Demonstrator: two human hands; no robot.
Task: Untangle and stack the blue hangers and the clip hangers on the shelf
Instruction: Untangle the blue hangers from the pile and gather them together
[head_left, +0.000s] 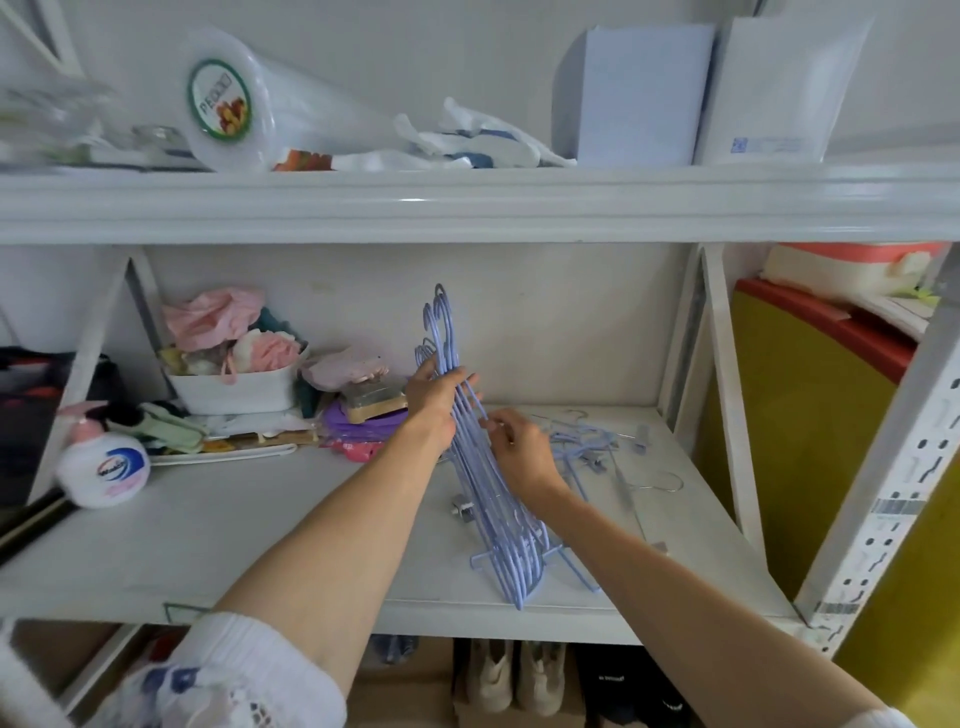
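This looks like a home storage corner, a utility nook built round a white metal shelf (156, 545) with slotted uprights. On it, at nine o'clock, a pump bottle of hand wash (101, 467) lies beside a white basket (234, 389) heaped with pink and white cloth, and at twelve o'clock the upper board carries a sleeve of disposable plates (234, 104), crumpled gloves (467, 140) and white boxes (644, 98). At six o'clock pairs of shoes (514, 680) stand below, and at three o'clock a red and yellow cabinet (800, 415) stands beside the rack.
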